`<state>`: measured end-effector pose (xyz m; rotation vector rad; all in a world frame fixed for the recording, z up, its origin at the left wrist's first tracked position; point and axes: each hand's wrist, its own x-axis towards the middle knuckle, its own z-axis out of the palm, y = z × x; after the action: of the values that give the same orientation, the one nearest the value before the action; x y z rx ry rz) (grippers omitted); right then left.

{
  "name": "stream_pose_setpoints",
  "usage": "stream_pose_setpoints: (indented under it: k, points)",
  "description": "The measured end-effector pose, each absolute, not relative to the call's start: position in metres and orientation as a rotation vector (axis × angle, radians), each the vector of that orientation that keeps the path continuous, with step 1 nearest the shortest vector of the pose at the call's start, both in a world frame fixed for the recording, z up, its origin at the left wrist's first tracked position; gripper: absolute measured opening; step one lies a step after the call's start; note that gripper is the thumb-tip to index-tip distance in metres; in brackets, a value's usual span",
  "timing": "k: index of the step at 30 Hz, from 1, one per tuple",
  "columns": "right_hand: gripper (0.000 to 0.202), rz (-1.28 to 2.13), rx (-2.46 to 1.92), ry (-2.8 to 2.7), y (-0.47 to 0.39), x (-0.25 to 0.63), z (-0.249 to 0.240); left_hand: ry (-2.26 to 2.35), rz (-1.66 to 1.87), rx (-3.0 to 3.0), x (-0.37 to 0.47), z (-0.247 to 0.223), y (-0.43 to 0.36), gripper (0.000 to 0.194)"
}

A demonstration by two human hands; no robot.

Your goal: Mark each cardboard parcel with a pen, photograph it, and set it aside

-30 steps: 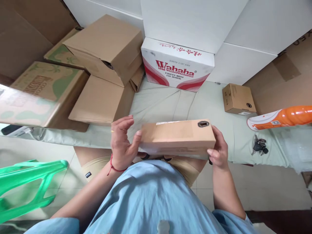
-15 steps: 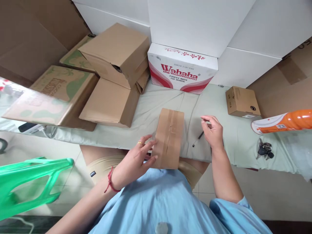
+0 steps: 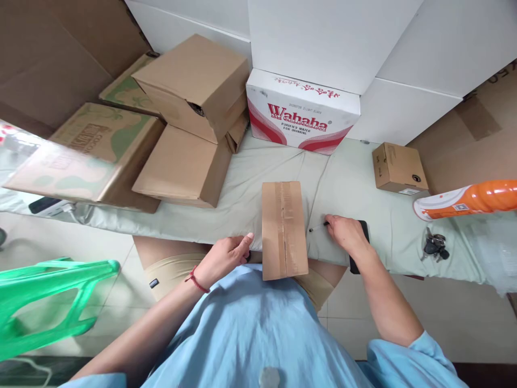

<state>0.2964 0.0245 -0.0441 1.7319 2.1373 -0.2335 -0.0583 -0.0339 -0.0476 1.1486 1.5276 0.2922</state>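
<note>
A taped brown cardboard box (image 3: 284,229) stands at the front edge of the cloth-covered surface, its near end reaching over my lap. Just left of it is my left hand (image 3: 230,253), fingers curled in and thumb pointing up toward the box, not touching it; whether anything is inside the fist is hidden. My right hand (image 3: 345,233), to the right of the box, pinches the dark end of a thin pen (image 3: 319,227) that lies on the cloth. Under and beside my right wrist lies a black phone (image 3: 354,265).
Brown boxes (image 3: 181,164) are stacked at the left, and a white-and-red Wahaha carton (image 3: 301,116) stands at the back. To the right are a small box (image 3: 399,168), an orange bottle (image 3: 468,200) and keys (image 3: 434,243). A green stool (image 3: 81,302) is at the lower left.
My left hand has left the box and its fingers have curled. My right hand has come down onto the pen and taken hold of its end. The box has turned slightly and now points straighter.
</note>
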Motion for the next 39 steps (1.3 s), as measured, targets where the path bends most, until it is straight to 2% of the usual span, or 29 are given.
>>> stream_pose_setpoints:
  k: [3, 6, 9, 12, 15, 18, 21, 25, 28, 31, 33, 37, 39]
  points:
    - [0.022, -0.21, 1.69, 2.197, 0.028, 0.299, -0.044, 1.458, 0.293, 0.827, -0.061, -0.056, -0.039, 0.087]
    - [0.02, -0.092, 1.811, 2.282, 0.025, 0.308, -0.042, 1.4, 0.347, 0.697, -0.057, -0.059, -0.04, 0.09]
    - [0.014, 0.067, 2.27, 2.498, 0.015, 0.311, -0.038, 1.321, 0.378, 0.66, -0.051, -0.057, -0.038, 0.089]
    - [0.017, -0.188, 2.676, 2.719, 0.001, 0.293, -0.033, 1.254, 0.409, 0.573, -0.043, -0.056, -0.035, 0.085]
    - [0.024, -0.587, 2.437, 2.972, -0.011, 0.256, -0.033, 1.208, 0.399, 0.497, -0.035, -0.057, -0.033, 0.082]
    - [0.027, -0.588, 2.019, 3.162, -0.017, 0.226, -0.04, 1.14, 0.464, 0.392, -0.03, -0.055, -0.035, 0.077]
    - [0.03, -0.568, 1.964, 3.208, -0.021, 0.217, -0.051, 1.168, 0.608, 0.406, -0.026, -0.046, -0.039, 0.066]
    - [0.025, -0.928, 2.21, 3.102, -0.034, 0.22, -0.062, 1.208, 0.714, 0.68, -0.018, -0.029, -0.04, 0.058]
    - [0.021, -1.104, 2.583, 2.907, -0.041, 0.225, -0.064, 1.227, 0.693, 0.936, -0.009, -0.028, -0.041, 0.053]
    - [0.041, -1.104, 3.105, 2.668, -0.036, 0.232, -0.056, 1.391, 0.789, 1.354, -0.003, -0.033, -0.043, 0.051]
    - [0.047, -1.262, 3.304, 2.556, -0.024, 0.237, -0.046, 1.487, 0.957, 1.74, -0.001, -0.033, -0.043, 0.049]
    - [0.034, -1.733, 3.136, 2.51, 0.013, 0.233, -0.02, 1.226, 1.071, 2.298, 0.009, -0.021, -0.032, 0.02]
    - [0.032, -1.825, 2.901, 2.592, 0.034, 0.221, -0.01, 1.076, 0.999, 2.408, 0.02, -0.016, -0.023, 0.015]
